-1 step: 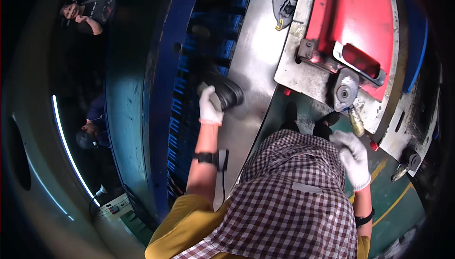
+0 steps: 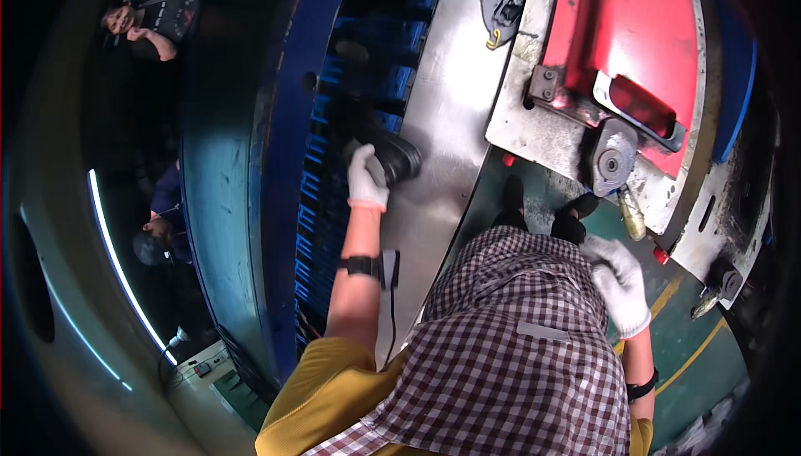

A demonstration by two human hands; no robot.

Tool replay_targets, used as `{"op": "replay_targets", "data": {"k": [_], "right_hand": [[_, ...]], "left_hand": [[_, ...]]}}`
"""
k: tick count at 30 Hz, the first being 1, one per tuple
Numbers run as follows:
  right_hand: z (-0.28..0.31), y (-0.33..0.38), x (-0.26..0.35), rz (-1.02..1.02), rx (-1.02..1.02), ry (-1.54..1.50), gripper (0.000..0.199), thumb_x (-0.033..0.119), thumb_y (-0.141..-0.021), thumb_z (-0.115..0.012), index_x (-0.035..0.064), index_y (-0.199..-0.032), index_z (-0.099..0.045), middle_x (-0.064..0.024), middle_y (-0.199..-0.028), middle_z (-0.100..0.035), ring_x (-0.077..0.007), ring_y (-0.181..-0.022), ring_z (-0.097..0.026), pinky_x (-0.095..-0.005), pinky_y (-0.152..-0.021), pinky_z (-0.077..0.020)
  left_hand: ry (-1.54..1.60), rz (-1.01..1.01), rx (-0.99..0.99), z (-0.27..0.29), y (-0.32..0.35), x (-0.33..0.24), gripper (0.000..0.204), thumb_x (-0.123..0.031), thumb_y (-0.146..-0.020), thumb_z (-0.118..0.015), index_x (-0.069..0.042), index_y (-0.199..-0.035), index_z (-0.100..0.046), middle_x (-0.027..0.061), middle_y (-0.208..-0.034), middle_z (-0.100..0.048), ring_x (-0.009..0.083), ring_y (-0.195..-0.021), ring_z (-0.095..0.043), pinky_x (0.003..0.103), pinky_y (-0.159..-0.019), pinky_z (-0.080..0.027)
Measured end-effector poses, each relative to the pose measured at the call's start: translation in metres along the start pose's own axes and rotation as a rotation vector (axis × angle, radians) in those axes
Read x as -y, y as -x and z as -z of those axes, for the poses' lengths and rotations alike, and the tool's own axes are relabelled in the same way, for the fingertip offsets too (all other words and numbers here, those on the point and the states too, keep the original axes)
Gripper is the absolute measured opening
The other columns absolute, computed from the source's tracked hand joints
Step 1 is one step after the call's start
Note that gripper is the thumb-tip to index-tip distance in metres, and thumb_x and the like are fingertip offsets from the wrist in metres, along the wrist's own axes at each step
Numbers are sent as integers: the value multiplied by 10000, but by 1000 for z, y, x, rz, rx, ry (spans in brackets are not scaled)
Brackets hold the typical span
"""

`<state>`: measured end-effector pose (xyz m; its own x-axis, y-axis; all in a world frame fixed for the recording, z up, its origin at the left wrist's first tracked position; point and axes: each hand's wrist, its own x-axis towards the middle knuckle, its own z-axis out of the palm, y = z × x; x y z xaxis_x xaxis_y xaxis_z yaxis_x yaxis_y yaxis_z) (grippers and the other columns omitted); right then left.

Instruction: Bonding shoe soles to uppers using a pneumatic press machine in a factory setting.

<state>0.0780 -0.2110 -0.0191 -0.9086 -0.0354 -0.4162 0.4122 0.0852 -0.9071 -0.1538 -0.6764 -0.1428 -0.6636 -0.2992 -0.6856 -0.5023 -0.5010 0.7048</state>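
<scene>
Head view looks straight down my front: a checked apron (image 2: 509, 347) fills the lower middle, with my yellow sleeve (image 2: 321, 398) at its left edge. My left hand (image 2: 365, 176), in a white glove, reaches up and forward with its fingers curled around a dark round part (image 2: 399, 158), which lies on the steel plate (image 2: 446, 97) at its left side, just beside the blue rack (image 2: 334, 122). The hand is closed on that part from its near side. A black wristband (image 2: 361, 266) with a small box on it sits on that forearm, and a thin cable hangs down from it.

My right hand (image 2: 619, 281), also gloved in white, rests at the right edge of the apron with the fingers bent loosely; I cannot tell whether it grips anything. A dark band (image 2: 641, 387) circles that wrist. My two dark shoes (image 2: 542, 210) show just above the apron on the green floor (image 2: 692, 331), which carries yellow lines.

Beyond the shoes stands a machine with a red cover (image 2: 634, 30) on a grey steel base, and a round metal fitting (image 2: 613, 160) at its near corner. A brass-coloured piece (image 2: 632, 216) hangs just below that fitting. At far left, well apart from me, two other people (image 2: 154, 22) are in the dark.
</scene>
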Motion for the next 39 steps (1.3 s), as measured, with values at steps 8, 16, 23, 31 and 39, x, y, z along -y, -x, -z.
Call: {"op": "replay_targets", "data": {"k": [8,16,23,31,39], "right_hand": [[-28,47,-122,-403,-334,102,330,-1,-987,-628,-53,-1305,-698,-174,-1299,-720,-275,-1247,-669,-364,-1130,-480],[-60,116,-254,-814,-431,-662,575,74,-1110,-456,39,-1669,-326,-139,-1660,-441,-250,-1518,-429,-372,-1273,-327],[-78,109,-269,-654,-472,-170,349,166,-1049,-641,26,-1367,-618,-160,-1316,-691,-256,-1206,-632,-366,-1084,-479],[-82,83,-271,-775,-700,376,532,512,-1101,-474,49,-1297,-646,-301,-1166,-732,-498,-1099,-694,-542,-947,-537],[-56,51,-274,-875,-627,510,619,575,-1106,-397,79,-1399,-623,-307,-1206,-723,-516,-1138,-675,-572,-982,-527]], "left_hand": [[-174,-351,-72,44,-195,-47,507,-45,-799,-813,-174,-1269,-673,-40,-983,-655,148,-824,-634,349,-713,-567],[-923,-415,-324,5,-200,-50,1059,-187,-865,-834,-34,-1706,-208,186,-1628,-483,315,-1459,-513,416,-1212,-397],[-1058,-528,-361,1,-128,4,923,-272,-937,-730,54,-1664,-263,270,-1708,-351,393,-1545,-417,441,-1265,-349],[-1009,-612,286,-16,6,117,750,-35,-960,-640,-3,-1645,-337,242,-1646,-424,379,-1508,-444,479,-1267,-353],[-1221,-647,577,-20,60,127,712,-64,-944,-690,-44,-1612,-445,205,-1583,-517,348,-1447,-528,439,-1220,-417]]}}
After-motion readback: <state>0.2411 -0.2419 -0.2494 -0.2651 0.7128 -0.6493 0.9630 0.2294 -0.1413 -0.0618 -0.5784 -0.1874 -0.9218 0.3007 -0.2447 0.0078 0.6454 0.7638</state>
